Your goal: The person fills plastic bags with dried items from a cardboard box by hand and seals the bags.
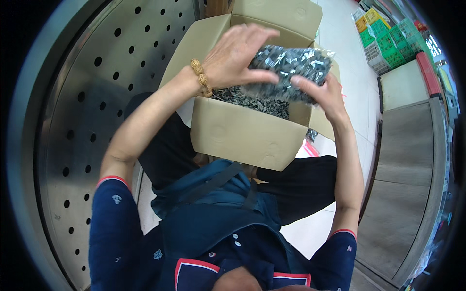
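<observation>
A clear plastic bag full of dark, dried flaky pieces (291, 69) is held up above an open cardboard box (247, 131). My right hand (326, 91) grips the bag's right end, its thumb pressed on the front. At the bag's left end is my left hand (236, 58), a beaded bracelet on its wrist. Its thumb lies along the bag's edge and its blurred fingers are raised and spread; whether it touches the bag is unclear. Loose dark dried pieces (255, 103) lie inside the box, partly hidden by the bag and my left hand.
A perforated metal panel (123, 91) rises on the left. Stacked green, yellow and white plastic crates (386, 43) stand at the upper right, above a grey cabinet (407, 152). Another small bag of dark pieces (312, 135) and a pink-striped plastic bag (309, 148) lie beside the box on the floor.
</observation>
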### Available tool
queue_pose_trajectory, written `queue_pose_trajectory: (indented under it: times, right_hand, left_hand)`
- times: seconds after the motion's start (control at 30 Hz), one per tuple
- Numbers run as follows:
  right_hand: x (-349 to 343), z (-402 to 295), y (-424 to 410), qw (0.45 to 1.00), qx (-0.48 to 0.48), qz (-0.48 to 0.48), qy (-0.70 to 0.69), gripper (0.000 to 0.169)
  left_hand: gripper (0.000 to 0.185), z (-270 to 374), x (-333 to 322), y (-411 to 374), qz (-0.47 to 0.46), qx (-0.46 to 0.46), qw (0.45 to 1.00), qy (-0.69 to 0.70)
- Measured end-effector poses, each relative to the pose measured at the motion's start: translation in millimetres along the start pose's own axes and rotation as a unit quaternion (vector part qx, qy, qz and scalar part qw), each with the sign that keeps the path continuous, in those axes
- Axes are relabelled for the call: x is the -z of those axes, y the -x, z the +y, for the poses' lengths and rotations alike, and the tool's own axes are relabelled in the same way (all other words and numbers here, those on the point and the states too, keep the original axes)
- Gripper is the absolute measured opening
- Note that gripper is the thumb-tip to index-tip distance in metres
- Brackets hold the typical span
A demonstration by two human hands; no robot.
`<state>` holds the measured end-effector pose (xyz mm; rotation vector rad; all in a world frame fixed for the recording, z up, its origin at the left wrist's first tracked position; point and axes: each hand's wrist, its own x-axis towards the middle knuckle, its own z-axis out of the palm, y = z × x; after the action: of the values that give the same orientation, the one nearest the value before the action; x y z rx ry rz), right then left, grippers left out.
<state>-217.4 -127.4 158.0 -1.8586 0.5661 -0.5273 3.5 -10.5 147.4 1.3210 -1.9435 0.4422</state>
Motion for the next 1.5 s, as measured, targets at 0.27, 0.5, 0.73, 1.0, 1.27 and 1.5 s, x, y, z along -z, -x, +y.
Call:
queue_pose_trajectory:
  times: [0.27, 0.5, 0.73, 1.0, 1.27, 1.5]
  right_hand:
    - [40.9, 60.5, -1.2, 0.968, -0.126, 0.168, -0.138, 0.053]
    - [40.7, 62.1, -2.1, 0.955, -0.114, 0.164, -0.217, 0.048]
    - [21.8, 41.5, -18.2, 0.936, -0.118, 0.098, -0.318, 0.048]
    - [-5.1, 41.0, -46.3, 0.919, -0.098, 0.089, -0.372, 0.052]
    - [-41.3, 61.0, -54.9, 0.927, -0.186, 0.015, -0.326, 0.072]
    - [-13.6, 55.2, -71.5, 0.972, -0.099, 0.051, -0.206, 0.070]
  left_hand:
    - [0.081, 54.7, -76.6, 88.2, -0.311, 0.066, 0.946, -0.065]
    - [0.031, 60.0, -119.6, 112.6, -0.210, 0.158, 0.964, -0.044]
    - [0.029, 60.0, -119.7, 111.2, -0.202, 0.167, 0.964, -0.042]
    - [0.037, 46.0, -91.5, 95.5, -0.231, 0.205, 0.943, 0.123]
    - [0.056, -36.6, -84.2, 28.5, 0.233, 0.419, 0.645, 0.595]
    - [0.056, -31.5, -69.0, 38.2, 0.211, 0.426, 0.658, 0.584]
